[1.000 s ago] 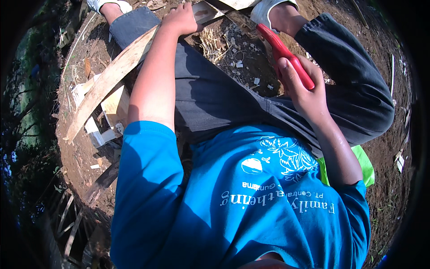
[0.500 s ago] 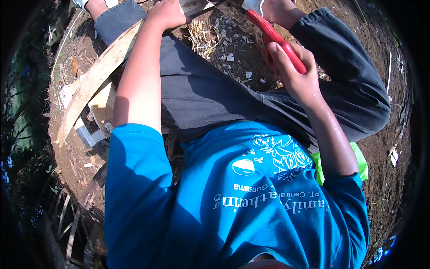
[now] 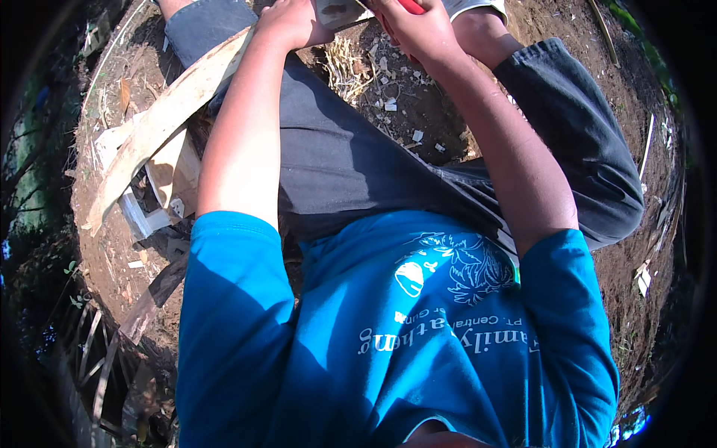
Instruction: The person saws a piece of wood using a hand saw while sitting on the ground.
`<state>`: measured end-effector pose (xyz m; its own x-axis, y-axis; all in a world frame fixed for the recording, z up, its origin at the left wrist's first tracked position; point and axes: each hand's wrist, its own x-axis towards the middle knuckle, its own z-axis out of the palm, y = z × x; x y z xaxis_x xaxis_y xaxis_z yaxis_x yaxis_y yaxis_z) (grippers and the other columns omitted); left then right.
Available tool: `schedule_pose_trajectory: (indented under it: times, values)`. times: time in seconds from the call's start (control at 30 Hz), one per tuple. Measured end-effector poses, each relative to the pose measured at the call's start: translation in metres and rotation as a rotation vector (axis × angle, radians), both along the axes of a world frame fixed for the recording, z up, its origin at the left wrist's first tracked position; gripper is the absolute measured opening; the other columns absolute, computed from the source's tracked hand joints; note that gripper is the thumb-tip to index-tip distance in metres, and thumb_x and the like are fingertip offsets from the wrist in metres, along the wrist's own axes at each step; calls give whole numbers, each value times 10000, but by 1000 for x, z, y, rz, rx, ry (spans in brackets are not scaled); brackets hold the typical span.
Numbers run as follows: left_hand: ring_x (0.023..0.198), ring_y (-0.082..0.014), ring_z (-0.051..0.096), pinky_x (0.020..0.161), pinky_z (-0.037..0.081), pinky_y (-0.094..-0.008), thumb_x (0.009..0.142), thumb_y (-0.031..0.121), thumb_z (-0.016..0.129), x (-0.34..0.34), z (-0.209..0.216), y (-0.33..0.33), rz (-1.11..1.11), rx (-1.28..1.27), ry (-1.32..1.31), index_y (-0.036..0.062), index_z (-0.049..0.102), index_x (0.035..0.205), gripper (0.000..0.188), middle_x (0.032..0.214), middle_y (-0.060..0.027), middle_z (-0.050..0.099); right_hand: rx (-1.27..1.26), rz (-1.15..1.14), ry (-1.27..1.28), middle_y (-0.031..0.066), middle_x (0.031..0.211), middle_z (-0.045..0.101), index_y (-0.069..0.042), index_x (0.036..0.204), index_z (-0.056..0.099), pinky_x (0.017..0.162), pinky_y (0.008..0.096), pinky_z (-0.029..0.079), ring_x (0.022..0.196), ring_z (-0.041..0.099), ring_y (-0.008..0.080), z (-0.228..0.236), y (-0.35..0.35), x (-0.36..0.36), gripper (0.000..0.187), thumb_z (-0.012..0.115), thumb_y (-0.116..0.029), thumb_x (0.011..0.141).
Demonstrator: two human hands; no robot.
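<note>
Wooden long pale plank (image 3: 168, 123): upper left of frame
Left hand (image 3: 293, 24): top, left of centre, by flat grey-brown wooden piece (image 3: 343, 10); fingers cut off, grip untellable
Right hand (image 3: 420, 31): top centre, fingers wrapped round red handle (image 3: 411, 6)

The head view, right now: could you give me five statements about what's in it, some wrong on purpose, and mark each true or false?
1. The right hand holds a red handle. True.
2. The shirt is yellow. False: it is blue.
3. The long strip of wood lies on the person's right. False: it lies on the left.
4. Pale wood chips lie on the ground between the legs. True.
5. The left hand wears a glove. False: it is bare.
</note>
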<state>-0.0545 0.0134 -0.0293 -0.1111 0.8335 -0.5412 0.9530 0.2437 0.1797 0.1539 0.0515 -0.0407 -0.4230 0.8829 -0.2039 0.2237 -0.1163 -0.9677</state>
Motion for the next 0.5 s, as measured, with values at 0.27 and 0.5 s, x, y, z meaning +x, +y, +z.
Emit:
schedule_pose_trajectory:
  times: [0.27, 0.5]
  values:
    - [1341, -413, 523, 1112, 443, -492, 798, 190, 672, -1, -4, -4, 33, -24, -38, -52, 402, 1442, 740, 1435, -278, 534, -275, 79, -329, -55, 622, 556, -33, 899, 675, 524, 215, 390, 559, 506, 22, 153, -92, 144, 380, 673, -395, 1017]
    - [1319, -386, 542, 1076, 466, -478, 748, 321, 769, 9, 7, 0, -18, 37, -7, -43, 437, 1412, 827, 1416, -249, 554, -292, 57, -103, -46, 672, 592, -30, 930, 705, 528, 243, 404, 586, 537, 52, 45, -3, 40, 346, 686, -367, 1005]
